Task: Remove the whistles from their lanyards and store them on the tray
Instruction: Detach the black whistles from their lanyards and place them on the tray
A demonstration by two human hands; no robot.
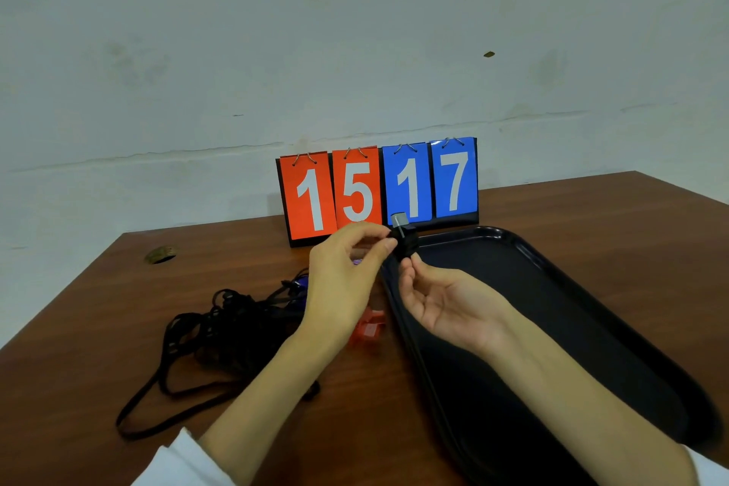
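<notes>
The black whistle, upright with its grey mouthpiece topmost, is pinched from its left by the left hand and from below by the right hand, over the black tray's far left corner, the right hand nearer it

A: You sit at a dark reddish-brown wooden table; its far edge lies close to the wall, and its far right corner is in view.

B: The wall you face is pale grey-white, scuffed and stained, with a thin crack running across it just above the tabletop.

A: You also have a small brown speck on it, high to your right.

B: At the table's far side a flip scoreboard stands upright before you: red cards read 15, blue cards 17.

A: To your left, a round brass fitting is set in the wood. Your light is soft and even.
</notes>
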